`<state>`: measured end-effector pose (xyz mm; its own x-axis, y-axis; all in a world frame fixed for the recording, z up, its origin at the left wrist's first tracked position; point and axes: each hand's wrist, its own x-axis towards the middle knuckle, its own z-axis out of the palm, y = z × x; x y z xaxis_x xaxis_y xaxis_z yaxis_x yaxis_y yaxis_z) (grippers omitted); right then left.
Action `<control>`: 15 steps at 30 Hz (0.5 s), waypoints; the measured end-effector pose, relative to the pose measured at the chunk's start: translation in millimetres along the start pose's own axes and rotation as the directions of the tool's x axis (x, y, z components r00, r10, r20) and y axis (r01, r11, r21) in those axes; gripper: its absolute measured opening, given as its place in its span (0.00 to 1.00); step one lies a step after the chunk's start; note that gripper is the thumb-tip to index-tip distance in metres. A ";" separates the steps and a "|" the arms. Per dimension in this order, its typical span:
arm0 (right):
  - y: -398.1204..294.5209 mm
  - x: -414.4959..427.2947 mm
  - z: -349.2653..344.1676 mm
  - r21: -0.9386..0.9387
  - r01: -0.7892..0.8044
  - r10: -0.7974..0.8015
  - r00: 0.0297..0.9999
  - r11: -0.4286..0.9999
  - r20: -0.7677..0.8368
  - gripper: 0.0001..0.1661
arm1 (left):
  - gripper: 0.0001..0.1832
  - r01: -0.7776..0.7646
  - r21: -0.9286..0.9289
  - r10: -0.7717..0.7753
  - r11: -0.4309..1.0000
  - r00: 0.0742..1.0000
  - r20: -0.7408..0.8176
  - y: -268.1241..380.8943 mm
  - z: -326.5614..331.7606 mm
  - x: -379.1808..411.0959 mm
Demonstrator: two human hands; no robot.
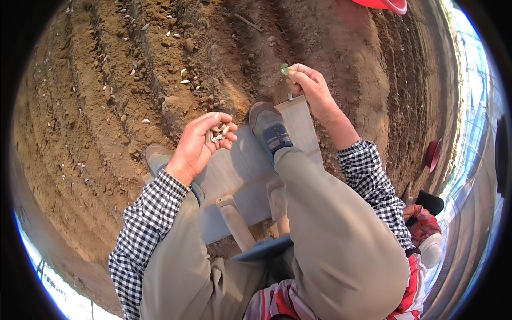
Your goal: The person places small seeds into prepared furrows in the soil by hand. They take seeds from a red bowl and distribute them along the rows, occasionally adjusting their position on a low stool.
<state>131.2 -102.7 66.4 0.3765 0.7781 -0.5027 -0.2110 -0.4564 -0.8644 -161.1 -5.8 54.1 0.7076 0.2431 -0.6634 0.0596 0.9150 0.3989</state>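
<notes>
My left hand (198, 146) is cupped palm up around several pale garlic cloves (218, 132), above the near end of the soil furrows. Between the thumb and forefinger of my right hand (306, 82) is a small green leaf (284, 69), held over the bare soil to the right of my shoe. A white spot shows on the leaf; I cannot tell what it is. More cloves (185, 81) lie scattered in the furrows ahead of my left hand, and a single clove (146, 121) rests left of it.
Both feet stand at a grey board (232, 160) on the soil, and I sit on a low seat (262, 248). Part of a red basin (380, 3) shows at the top edge. Another person (426, 226) is low at the right, near a second red container (433, 155). A twig (248, 23) lies ahead.
</notes>
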 end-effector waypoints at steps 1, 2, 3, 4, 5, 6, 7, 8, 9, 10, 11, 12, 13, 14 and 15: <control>1.4 -0.6 -1.0 0.008 0.014 -0.014 1.000 1.000 -0.023 0.08 | 0.16 -0.001 0.000 0.001 1.000 1.000 0.007 -0.6 0.4 -0.7; 2.6 -0.7 -2.6 0.016 0.029 -0.028 0.999 0.999 -0.046 0.08 | 0.16 -0.001 0.000 0.001 1.000 1.000 0.014 -1.5 0.9 -1.7; 4.1 -0.9 -5.4 0.021 0.043 -0.041 0.997 0.999 -0.071 0.08 | 0.16 -0.002 -0.001 0.002 1.000 1.000 0.023 -3.8 1.3 -1.8; 2.7 -0.6 -14.0 -0.063 0.039 -0.050 0.983 0.997 -0.174 0.10 | 0.16 -0.008 -0.009 0.008 1.000 1.000 0.029 -6.0 2.1 -2.3; 2.0 1.3 -26.1 -0.401 0.016 -0.142 0.948 0.916 -0.285 0.11 | 0.17 -0.015 -0.017 0.015 1.000 0.999 0.035 -6.8 3.7 -2.4; 5.1 4.1 -35.9 -0.698 0.077 -0.362 0.892 0.712 -0.270 0.11 | 0.17 -0.020 -0.027 0.022 0.999 0.999 0.049 -7.4 7.0 -2.1; 11.0 4.4 -42.6 -0.908 0.084 -0.553 0.815 0.411 -0.175 0.11 | 0.17 -0.023 -0.030 0.024 0.999 0.999 0.038 -8.0 8.6 -3.6; 18.2 0.7 -49.1 -0.928 0.083 -0.520 0.845 0.364 -0.128 0.11 | 0.18 -0.025 -0.033 0.026 0.999 0.999 0.028 -7.8 8.6 -5.3; 19.7 -4.1 -47.0 -0.944 0.088 -0.482 0.872 0.318 -0.081 0.10 | 0.18 -0.029 -0.036 0.030 0.999 0.999 0.014 -6.8 6.6 -5.7; 21.6 -9.1 -44.4 -0.958 0.096 -0.441 0.897 0.272 -0.035 0.10 | 0.18 -0.037 -0.040 0.037 0.999 0.999 0.010 -7.2 3.7 -4.6; 25.2 -14.2 -38.6 -0.960 0.103 -0.411 0.911 0.262 -0.014 0.09 | 0.18 -0.035 -0.048 0.036 0.998 0.999 0.015 -7.6 3.7 -3.4; 31.5 -18.0 -34.4 -0.971 0.125 -0.392 0.919 0.202 0.036 0.09 | 0.18 -0.033 -0.053 0.034 0.998 0.999 0.016 -8.0 3.4 -3.1; 36.5 -20.8 -30.0 -0.979 0.148 -0.370 0.925 0.142 0.086 0.10 | 0.18 -0.030 -0.058 0.031 0.998 0.999 0.017 -8.1 3.4 -2.4; 40.9 -21.8 -25.2 -0.976 0.153 -0.345 0.934 0.157 0.091 0.10 | 0.18 -0.027 -0.052 0.028 0.998 1.000 0.014 -8.3 3.9 -1.2; 49.0 -18.9 -23.0 -0.978 0.151 -0.350 0.932 0.145 0.091 0.10 | 0.18 -0.019 -0.047 0.019 0.999 1.000 0.012 -9.6 4.6 0.1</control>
<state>134.5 -149.7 33.7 0.3424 0.9247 -0.1663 0.9081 -0.3711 -0.1940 -158.4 -16.1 53.0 0.7172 0.2567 -0.6479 0.0130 0.9246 0.3807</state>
